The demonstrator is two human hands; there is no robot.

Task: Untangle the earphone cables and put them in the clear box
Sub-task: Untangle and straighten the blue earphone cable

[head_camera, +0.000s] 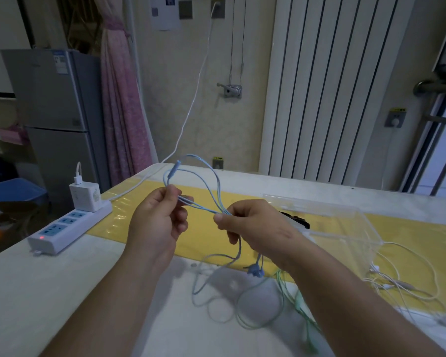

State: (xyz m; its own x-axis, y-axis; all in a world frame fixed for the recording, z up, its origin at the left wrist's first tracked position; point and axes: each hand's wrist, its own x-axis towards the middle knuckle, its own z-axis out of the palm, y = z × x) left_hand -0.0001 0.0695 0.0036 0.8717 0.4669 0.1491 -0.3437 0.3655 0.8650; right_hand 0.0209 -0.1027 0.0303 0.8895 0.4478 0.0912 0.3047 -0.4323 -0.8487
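Left hand (160, 217) and right hand (255, 225) pinch the blue earphone cable (202, 207) with curled fingers; clear box (345, 228) contents unclear.

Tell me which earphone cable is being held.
The blue cable, pinched between left hand and right hand; the green cable and white cable lie on the table.

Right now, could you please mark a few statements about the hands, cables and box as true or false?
1. Both the left hand and the right hand pinch the blue cable. True.
2. The green cable is in the clear box. False: it lies on the table, outside the box.
3. A charger is plugged into the power strip. True.
4. The power strip lies right of the box. False: it lies at the left.
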